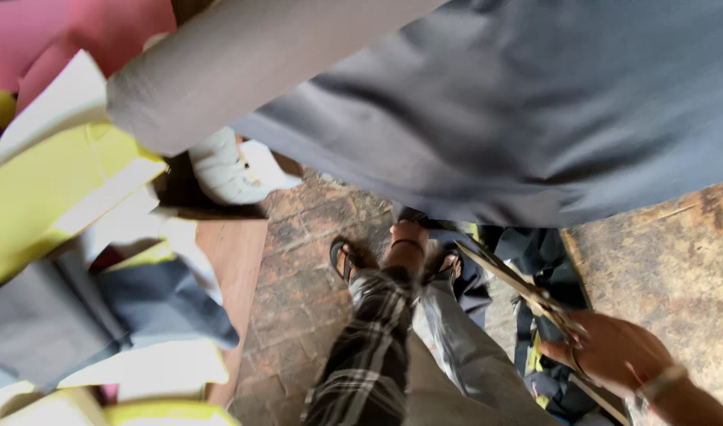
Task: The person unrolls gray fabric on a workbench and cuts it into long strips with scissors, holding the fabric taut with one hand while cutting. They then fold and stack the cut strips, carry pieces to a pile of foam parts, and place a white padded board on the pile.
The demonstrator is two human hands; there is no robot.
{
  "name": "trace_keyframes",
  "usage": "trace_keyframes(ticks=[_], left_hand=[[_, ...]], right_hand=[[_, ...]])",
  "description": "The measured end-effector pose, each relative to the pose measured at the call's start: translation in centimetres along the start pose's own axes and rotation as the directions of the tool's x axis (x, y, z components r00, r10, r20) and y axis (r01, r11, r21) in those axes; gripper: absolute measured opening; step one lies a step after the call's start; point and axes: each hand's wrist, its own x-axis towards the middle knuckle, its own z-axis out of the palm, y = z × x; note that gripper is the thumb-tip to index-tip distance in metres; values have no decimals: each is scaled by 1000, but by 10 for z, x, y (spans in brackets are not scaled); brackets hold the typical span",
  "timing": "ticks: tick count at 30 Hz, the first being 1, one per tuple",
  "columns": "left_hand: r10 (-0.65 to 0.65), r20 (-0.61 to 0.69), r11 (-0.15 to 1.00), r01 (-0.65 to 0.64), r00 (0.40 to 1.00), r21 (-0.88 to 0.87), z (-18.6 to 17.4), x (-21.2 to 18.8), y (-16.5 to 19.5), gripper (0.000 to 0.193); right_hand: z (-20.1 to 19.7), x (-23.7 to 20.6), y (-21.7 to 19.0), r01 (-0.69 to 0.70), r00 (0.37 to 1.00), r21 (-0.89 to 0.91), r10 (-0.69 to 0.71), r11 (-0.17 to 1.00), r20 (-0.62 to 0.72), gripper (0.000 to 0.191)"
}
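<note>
Fingers of the right hand [614, 351], at the lower right of the frame, are closed through the handles of a pair of scissors [527, 296], whose long blades run up and left toward the middle, tips near the hem of a dark grey cloth [519, 118]. That cloth fills the upper right, hanging off a table [677, 260] whose worn brown top shows at the right edge. The left hand is not clearly in view; a hand [407, 246] with a dark wristband shows low at centre by the sandalled feet [347, 259], but whether it is the person's own, and whether it grips anything, I cannot tell. A fat grey fabric roll [235, 63] slants across the top left, and stacked yellow, white and grey cut pieces [77, 237] fill the left side. As a judgement, the risk lies in the blades: they point toward the legs and the reaching hand, so a quick swing could nick either, or snag the hanging cloth and pull it off the table. The picture is blurred with motion, so exact clearances are uncertain. Open room is narrow: a strip of brick floor [298, 292] between the stacked pieces on the left and the table edge on the right, partly taken up by dark scraps [535, 252] heaped below the table.
</note>
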Motion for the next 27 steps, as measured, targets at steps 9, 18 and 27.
trace_keyframes(ticks=[9,18,27], left_hand=[[259,-107,948,-274,960,-164,48,-178,-23,21],[256,-187,939,-290,948,-184,-9,-250,-7,23],[75,-184,953,-125,980,-276,-34,-280,-17,25]], right_hand=[[-29,6,-82,165,963,-39,-153,986,221,68],[-40,-1,-124,279,946,-152,-245,948,210,74],[-106,34,-181,415,908,-343,-359,843,216,53]])
